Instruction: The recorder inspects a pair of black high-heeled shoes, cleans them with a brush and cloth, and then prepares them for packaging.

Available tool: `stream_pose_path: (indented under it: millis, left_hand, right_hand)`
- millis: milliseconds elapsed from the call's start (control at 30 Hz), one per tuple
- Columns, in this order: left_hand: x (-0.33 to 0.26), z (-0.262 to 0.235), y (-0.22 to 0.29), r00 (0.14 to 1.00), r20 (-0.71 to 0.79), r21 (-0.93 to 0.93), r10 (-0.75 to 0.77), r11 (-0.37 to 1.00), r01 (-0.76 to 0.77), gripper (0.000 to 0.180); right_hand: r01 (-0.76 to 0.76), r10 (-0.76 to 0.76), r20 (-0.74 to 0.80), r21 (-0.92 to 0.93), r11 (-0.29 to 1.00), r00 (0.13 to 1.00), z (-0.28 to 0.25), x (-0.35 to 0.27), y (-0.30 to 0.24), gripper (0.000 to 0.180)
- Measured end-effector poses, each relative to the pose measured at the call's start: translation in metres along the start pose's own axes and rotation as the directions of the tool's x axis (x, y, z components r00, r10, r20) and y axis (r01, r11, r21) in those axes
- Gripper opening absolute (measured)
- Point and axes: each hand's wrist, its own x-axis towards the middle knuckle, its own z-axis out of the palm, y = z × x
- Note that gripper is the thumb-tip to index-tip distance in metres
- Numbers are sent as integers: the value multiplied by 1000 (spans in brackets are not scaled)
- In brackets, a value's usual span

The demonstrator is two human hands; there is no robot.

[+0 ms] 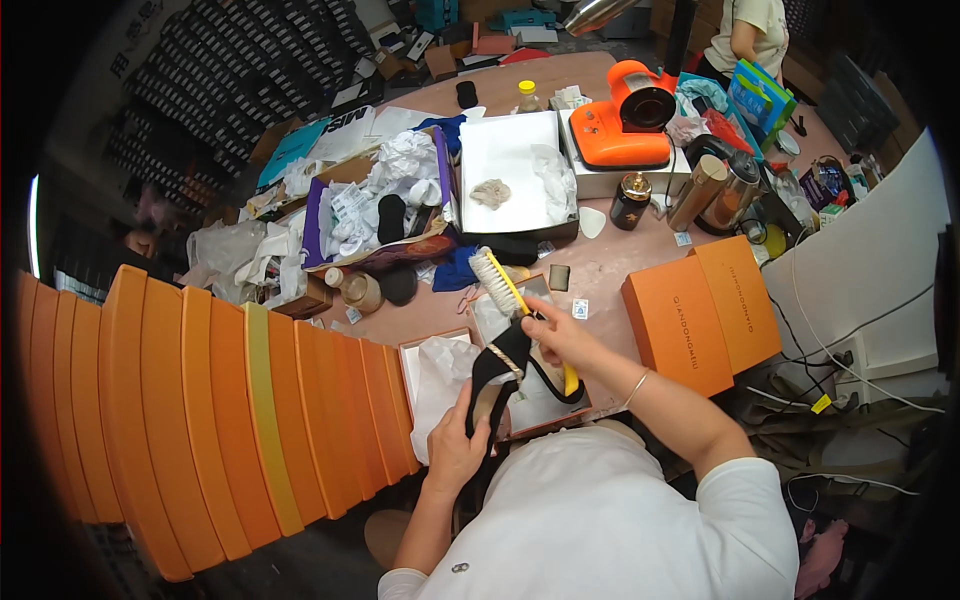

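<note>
My left hand is closed around a black shoe with a light braided trim across it, held tilted over an open shoe box. In my right hand is a yellow-handled brush with white bristles; its head points up and away from me, and the handle end shows below the fingers. My right fingers are beside the shoe's far end, and I cannot tell whether they touch it. Under the right hand, another black shoe shows in part. White tissue paper lies in the box, left of the held shoe.
Orange boxes are stacked at my left; two more orange boxes lie at right. Behind are a purple box of crumpled paper, a white box lid and an orange machine. A glass bottle stands left of centre.
</note>
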Motion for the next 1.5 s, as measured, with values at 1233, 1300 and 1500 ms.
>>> stream_pose_path:
  millis: [1233,1300,1500]
  left_hand:
    - [17,49,-14,889,427,-903,-164,-114,413,53]
    - [16,55,-7,919,362,-929,-157,-139,342,55]
    - [14,48,-12,893,427,-898,-140,-177,402,51]
  right_hand:
    - [603,-606,501,-797,-45,618,-30,-67,-2,45]
    - [564,-547,540,-813,-143,640,-31,-79,-6,47]
    - [491,-629,452,-862,-125,633,-26,-66,-4,47]
